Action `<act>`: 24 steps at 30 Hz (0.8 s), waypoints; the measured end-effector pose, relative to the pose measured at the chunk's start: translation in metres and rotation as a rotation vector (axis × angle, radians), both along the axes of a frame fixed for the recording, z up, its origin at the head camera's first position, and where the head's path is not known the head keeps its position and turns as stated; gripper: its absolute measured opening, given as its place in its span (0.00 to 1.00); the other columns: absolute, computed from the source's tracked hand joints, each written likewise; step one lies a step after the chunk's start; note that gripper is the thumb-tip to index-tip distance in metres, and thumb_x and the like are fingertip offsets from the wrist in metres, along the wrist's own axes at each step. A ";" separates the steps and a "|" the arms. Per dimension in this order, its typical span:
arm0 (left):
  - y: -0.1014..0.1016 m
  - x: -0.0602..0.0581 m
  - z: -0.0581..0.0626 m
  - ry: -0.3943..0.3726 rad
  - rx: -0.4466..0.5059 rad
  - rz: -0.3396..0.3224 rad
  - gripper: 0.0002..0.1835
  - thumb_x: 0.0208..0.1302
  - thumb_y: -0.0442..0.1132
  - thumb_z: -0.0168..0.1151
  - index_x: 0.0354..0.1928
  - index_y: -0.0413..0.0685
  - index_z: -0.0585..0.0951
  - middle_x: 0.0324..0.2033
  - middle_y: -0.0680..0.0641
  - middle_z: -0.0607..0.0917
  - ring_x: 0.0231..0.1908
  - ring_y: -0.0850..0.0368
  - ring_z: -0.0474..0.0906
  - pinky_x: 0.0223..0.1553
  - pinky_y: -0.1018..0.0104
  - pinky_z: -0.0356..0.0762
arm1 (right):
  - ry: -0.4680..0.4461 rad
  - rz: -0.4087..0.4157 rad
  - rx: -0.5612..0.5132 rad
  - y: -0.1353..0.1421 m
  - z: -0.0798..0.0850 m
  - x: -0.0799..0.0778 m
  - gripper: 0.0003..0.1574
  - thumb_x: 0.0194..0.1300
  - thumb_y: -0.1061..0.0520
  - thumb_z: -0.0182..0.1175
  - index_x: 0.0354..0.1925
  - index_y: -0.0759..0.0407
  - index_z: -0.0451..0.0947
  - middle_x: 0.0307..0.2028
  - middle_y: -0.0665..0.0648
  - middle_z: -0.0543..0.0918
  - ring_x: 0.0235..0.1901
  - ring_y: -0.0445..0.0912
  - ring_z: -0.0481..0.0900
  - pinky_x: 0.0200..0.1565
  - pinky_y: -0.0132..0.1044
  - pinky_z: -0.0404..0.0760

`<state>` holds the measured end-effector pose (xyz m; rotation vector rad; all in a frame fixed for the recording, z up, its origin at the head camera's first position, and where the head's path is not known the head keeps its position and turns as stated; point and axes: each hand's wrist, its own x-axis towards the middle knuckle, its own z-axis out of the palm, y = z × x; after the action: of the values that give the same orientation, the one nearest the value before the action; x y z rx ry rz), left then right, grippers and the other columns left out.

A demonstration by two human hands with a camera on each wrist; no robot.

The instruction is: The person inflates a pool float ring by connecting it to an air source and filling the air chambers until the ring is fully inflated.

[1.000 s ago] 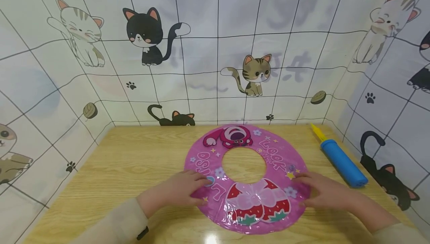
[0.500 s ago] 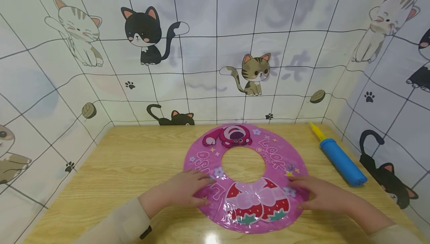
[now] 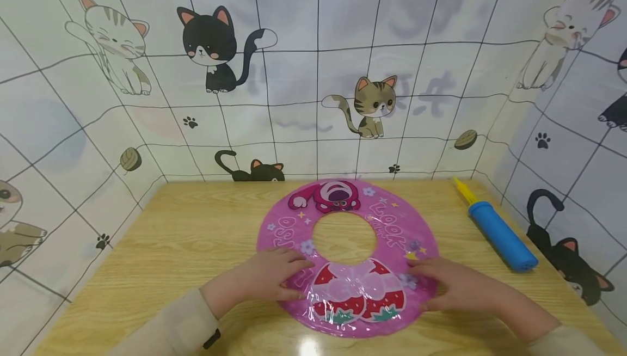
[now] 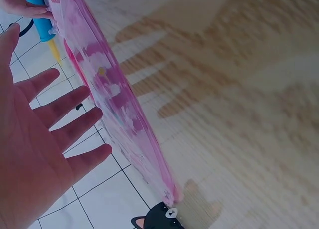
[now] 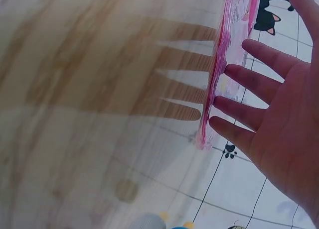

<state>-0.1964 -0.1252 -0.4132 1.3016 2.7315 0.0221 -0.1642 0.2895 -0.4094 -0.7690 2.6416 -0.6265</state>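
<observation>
A pink swim ring (image 3: pixel 360 285), printed with strawberries, a bear and white lettering, lies flat on the wooden table, its round hole toward the back. My left hand (image 3: pixel 262 277) rests at the ring's left side, fingertips overlapping the vinyl. Opposite it, my right hand (image 3: pixel 460 285) touches the right side with its fingers over the edge. Seen edge-on in the left wrist view, the ring (image 4: pixel 117 97) is thin, and the fingers beside it are straight and spread. The right wrist view likewise has spread, straight fingers (image 5: pixel 241 112) against the ring's rim (image 5: pixel 214 84).
A blue hand pump (image 3: pixel 502 236) with a yellow nozzle lies at the table's right, the nozzle pointing to the back. Cat-printed white cloth walls (image 3: pixel 294 84) enclose the wooden table (image 3: pixel 196 220) at the back and both sides.
The swim ring has slid a little to the left, and my right hand has moved left with it. My left hand stays almost in place, now overlapping more of the ring.
</observation>
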 end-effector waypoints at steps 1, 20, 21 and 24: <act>0.000 0.000 0.000 -0.005 0.002 0.001 0.37 0.64 0.68 0.53 0.69 0.57 0.69 0.64 0.49 0.73 0.65 0.47 0.66 0.65 0.48 0.62 | 0.009 0.006 0.004 -0.002 0.001 0.000 0.43 0.54 0.36 0.68 0.64 0.49 0.73 0.65 0.56 0.70 0.64 0.63 0.65 0.54 0.65 0.72; -0.002 0.006 0.008 -0.081 0.012 0.039 0.37 0.62 0.69 0.54 0.70 0.63 0.67 0.63 0.55 0.73 0.64 0.53 0.67 0.64 0.48 0.65 | -0.005 0.102 -0.034 -0.044 0.001 0.002 0.45 0.55 0.32 0.65 0.67 0.47 0.70 0.66 0.52 0.70 0.65 0.58 0.65 0.57 0.64 0.70; -0.002 0.007 0.009 -0.086 0.014 0.040 0.37 0.62 0.69 0.54 0.70 0.63 0.67 0.63 0.55 0.73 0.64 0.52 0.67 0.63 0.47 0.66 | -0.005 0.109 -0.030 -0.047 0.001 0.002 0.45 0.56 0.31 0.65 0.67 0.46 0.71 0.66 0.52 0.70 0.65 0.58 0.65 0.57 0.64 0.70; -0.003 0.008 0.008 -0.090 0.020 0.036 0.38 0.61 0.70 0.55 0.70 0.63 0.67 0.63 0.56 0.73 0.64 0.52 0.67 0.62 0.46 0.67 | 0.002 0.126 -0.014 -0.053 0.000 0.002 0.44 0.56 0.31 0.64 0.66 0.44 0.71 0.66 0.51 0.69 0.66 0.57 0.65 0.57 0.64 0.70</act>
<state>-0.1888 -0.1282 -0.4049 1.2245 2.6855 0.1092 -0.1626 0.2365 -0.4090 -0.9318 2.5688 -0.6104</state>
